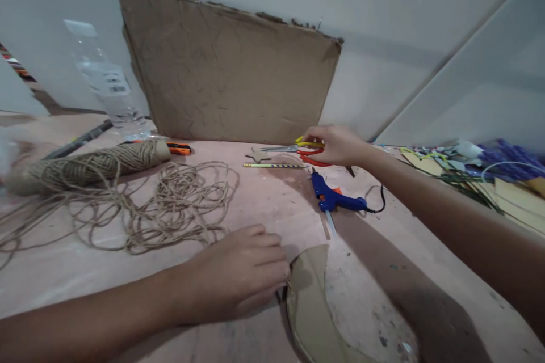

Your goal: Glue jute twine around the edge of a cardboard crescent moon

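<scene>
In the head view, my right hand [340, 146] is closed on the handles of a pair of scissors [310, 150], one handle yellow and the other red. Their blades point left, near a small cardboard star [258, 155] and a patterned pencil [275, 166]. My left hand [255, 269] rests low over the table with its fingers curled. Its fingertips are at the left edge of a curved, crescent-like cardboard piece [309, 300]; whatever they pinch is hidden. A blue hot glue gun [336, 195] lies between the hands, a glue stick protruding from it.
Loose twine [187, 198] spreads left of centre beside its spool [102, 164]. An orange cutter [179, 148] and a water bottle [114, 91] stand behind. A cardboard sheet [230, 68] leans on the wall. Craft scraps [481, 164] lie at the right.
</scene>
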`<control>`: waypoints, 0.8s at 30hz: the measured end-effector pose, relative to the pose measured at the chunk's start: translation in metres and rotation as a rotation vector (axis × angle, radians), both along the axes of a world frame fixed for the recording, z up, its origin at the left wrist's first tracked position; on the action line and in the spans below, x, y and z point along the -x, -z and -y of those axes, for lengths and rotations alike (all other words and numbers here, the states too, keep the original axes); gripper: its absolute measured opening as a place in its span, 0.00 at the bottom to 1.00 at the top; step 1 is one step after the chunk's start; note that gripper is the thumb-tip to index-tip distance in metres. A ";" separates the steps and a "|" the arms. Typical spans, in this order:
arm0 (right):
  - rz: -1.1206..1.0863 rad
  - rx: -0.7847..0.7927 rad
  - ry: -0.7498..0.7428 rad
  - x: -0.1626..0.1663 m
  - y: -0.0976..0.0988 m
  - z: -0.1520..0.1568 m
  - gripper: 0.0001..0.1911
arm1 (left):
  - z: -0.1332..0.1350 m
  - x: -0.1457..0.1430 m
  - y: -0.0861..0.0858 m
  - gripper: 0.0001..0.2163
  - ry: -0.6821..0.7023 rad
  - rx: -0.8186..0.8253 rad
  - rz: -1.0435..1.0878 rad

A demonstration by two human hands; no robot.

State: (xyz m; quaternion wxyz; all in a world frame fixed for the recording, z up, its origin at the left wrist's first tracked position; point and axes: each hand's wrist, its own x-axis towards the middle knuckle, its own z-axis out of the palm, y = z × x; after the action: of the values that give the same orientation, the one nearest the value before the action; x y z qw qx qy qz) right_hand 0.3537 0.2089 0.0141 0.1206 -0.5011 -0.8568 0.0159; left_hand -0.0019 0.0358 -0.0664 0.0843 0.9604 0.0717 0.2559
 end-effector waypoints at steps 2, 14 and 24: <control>0.035 -0.003 -0.051 0.028 -0.003 -0.023 0.21 | 0.000 0.000 0.001 0.10 0.000 -0.002 -0.013; 0.043 0.127 -0.125 0.009 -0.024 0.068 0.12 | -0.002 0.004 -0.002 0.10 0.041 0.046 0.057; -0.229 0.486 -0.098 -0.033 0.037 0.214 0.06 | -0.034 0.019 -0.015 0.15 -0.313 -0.158 0.129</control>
State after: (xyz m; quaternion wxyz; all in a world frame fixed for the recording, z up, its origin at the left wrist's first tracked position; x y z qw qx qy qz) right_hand 0.3864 -0.0047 -0.0230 0.0922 -0.4680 -0.8320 0.2834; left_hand -0.0208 0.0700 -0.0519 -0.0280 0.9227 0.1946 0.3316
